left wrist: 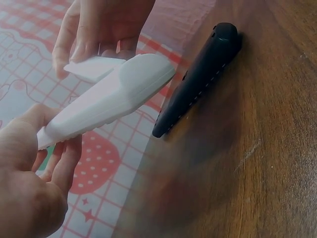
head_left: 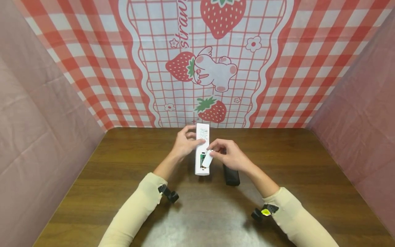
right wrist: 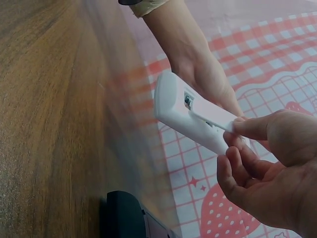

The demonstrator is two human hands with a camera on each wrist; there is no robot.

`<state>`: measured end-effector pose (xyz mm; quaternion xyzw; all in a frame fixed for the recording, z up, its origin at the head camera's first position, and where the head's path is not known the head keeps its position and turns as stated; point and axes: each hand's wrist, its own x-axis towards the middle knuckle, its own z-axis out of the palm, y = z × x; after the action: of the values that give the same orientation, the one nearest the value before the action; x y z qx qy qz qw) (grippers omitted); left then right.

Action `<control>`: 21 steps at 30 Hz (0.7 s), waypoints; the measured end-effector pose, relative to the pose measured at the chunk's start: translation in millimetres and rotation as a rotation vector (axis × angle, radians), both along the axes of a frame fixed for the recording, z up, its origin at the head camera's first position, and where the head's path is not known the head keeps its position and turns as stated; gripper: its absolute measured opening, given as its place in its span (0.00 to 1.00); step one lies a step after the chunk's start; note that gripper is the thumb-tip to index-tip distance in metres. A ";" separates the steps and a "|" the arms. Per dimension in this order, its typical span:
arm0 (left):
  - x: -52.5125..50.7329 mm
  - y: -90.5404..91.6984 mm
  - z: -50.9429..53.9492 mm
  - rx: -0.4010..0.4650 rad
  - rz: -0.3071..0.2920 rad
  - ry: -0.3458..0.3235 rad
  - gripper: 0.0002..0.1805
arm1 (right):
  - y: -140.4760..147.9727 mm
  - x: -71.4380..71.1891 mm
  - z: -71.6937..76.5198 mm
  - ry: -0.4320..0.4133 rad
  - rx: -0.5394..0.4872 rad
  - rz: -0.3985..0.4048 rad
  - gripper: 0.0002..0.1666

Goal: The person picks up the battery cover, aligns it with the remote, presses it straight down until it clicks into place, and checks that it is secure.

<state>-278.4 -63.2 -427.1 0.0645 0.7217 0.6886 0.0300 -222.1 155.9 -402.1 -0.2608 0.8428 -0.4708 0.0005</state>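
My left hand (head_left: 185,142) grips a white remote control (head_left: 202,137), its back facing up with a printed label and an uncovered battery compartment. Between thumb and fingers, my right hand (head_left: 229,154) pinches a white battery cover (head_left: 207,159). The cover lies at a slant over part of the compartment, where green circuitry shows. In the right wrist view, the cover (right wrist: 214,114) partly overlaps the opening in the remote (right wrist: 171,101). From the left wrist view, the cover (left wrist: 94,68) stands tilted against the remote (left wrist: 111,94); the compartment's inside is hidden there.
A black remote control (head_left: 232,175) lies on the wooden table (head_left: 197,212), just below the right hand. Behind the table hangs a red-and-white strawberry cloth (head_left: 216,68), with pink cloth (head_left: 40,103) at both sides. Each sleeved forearm wears a small black wrist camera (head_left: 169,194).
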 end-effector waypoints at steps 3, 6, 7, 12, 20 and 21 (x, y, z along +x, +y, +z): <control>-0.1 0.7 -0.3 0.000 -0.002 -0.001 0.40 | -0.4 0.4 -0.6 0.001 0.003 0.010 0.05; 0.2 1.3 -0.1 -0.005 -0.004 -0.002 0.41 | -1.2 1.4 -0.2 0.000 0.006 0.016 0.05; 0.4 1.5 0.0 -0.007 -0.005 -0.003 0.41 | -1.5 1.8 -0.2 0.000 0.006 0.018 0.05; 1.5 2.3 0.7 -0.012 -0.004 -0.009 0.41 | -2.3 2.0 -1.3 -0.003 0.012 0.027 0.05; 2.1 3.7 2.1 -0.004 -0.004 -0.008 0.40 | -3.8 2.2 -2.6 -0.014 0.024 0.037 0.04; 2.2 3.9 2.3 -0.003 -0.004 -0.005 0.40 | -4.2 2.2 -2.8 -0.012 0.025 0.037 0.04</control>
<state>-276.1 -59.3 -424.8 0.0639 0.7224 0.6877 0.0333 -219.9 151.7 -404.9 -0.2736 0.8435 -0.4618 0.0174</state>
